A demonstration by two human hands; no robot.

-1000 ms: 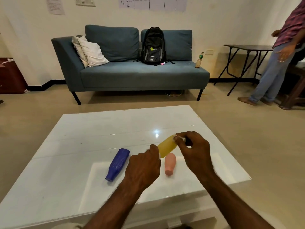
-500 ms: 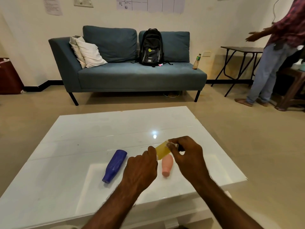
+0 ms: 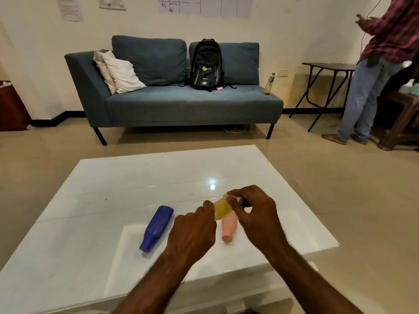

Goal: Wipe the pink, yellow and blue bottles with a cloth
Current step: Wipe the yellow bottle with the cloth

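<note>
I hold the yellow bottle above the white table, between both hands. My left hand grips its near end. My right hand pinches a small white cloth against the bottle's far end; most of the cloth is hidden by the fingers. The pink bottle lies on the table just below the yellow one, neck pointing toward me. The blue bottle lies on its side to the left of my left hand, neck toward me.
A blue sofa with a black backpack, pillows and a drink bottle stands beyond the table. A person stands at the right by a dark folding table. A red bin is far left.
My right hand has slid along the yellow bottle toward my left hand, so less of the bottle shows between them. The person at the right has turned and raised an arm.
</note>
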